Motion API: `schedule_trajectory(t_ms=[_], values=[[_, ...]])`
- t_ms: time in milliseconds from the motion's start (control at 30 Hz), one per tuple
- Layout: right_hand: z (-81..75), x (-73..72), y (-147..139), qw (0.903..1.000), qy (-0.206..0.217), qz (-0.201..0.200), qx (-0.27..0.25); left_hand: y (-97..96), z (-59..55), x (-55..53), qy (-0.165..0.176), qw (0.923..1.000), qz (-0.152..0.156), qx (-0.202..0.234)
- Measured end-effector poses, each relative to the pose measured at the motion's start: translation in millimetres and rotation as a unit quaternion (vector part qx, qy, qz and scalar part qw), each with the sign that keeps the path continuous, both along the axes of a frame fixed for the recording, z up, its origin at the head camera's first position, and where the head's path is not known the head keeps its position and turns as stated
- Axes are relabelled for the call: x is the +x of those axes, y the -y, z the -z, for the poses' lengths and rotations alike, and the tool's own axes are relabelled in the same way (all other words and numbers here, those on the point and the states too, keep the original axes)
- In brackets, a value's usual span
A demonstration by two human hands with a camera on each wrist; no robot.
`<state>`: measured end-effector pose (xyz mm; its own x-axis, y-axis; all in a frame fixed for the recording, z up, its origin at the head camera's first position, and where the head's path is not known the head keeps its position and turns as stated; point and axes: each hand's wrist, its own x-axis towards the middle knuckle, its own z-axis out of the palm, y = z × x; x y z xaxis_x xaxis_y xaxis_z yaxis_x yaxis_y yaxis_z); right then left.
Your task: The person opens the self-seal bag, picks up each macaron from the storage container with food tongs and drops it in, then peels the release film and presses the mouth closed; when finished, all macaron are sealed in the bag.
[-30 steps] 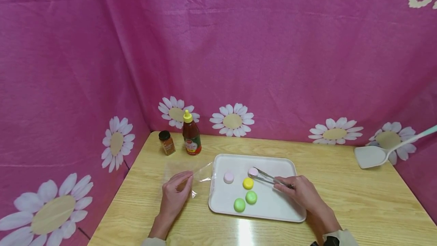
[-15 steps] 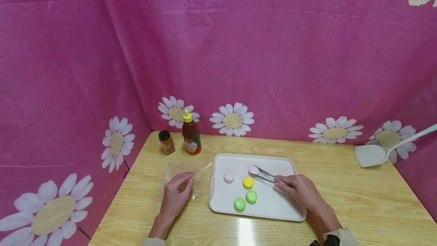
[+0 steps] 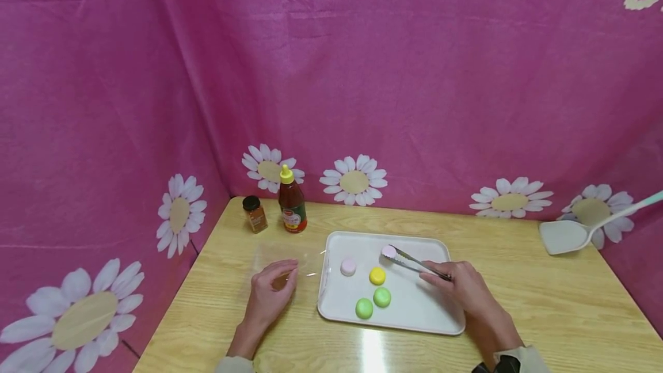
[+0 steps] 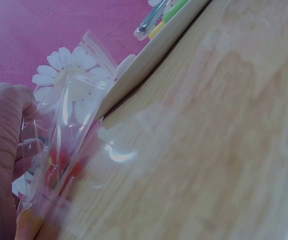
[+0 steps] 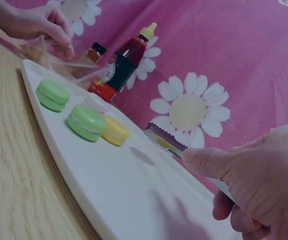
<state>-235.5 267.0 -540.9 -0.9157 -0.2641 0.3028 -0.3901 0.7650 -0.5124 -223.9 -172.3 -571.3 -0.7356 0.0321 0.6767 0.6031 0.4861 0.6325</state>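
My right hand holds metal tongs over the right half of the white tray. A lilac macaron sits between the tong tips, near the tray's far side; the right wrist view shows the tongs raised above the tray surface. Another lilac macaron, a yellow macaron and two green macarons, one nearer the front edge, lie on the tray. Left of the tray, my left hand pinches a clear plastic bag between thumb and fingers, its mouth towards the tray.
Behind the bag stand a spice jar with a black lid and a red sauce bottle with a yellow cap. A white spatula leans at the far right. Pink flowered cloth hangs behind the wooden table.
The tongs and the lilac macaron between their tips have shifted slightly away from me and to the right. My left hand stays nearly in place, and the bag's reflections have changed.
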Motion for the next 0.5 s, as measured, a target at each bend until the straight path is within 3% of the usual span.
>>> schedule_trajectory(t_ms=[500], values=[[-13.2,10.9,22.2,0.9992,-0.005,-0.036,-0.018,0.1,-1.6,0.7,-0.007,0.9999,0.012,0.002]])
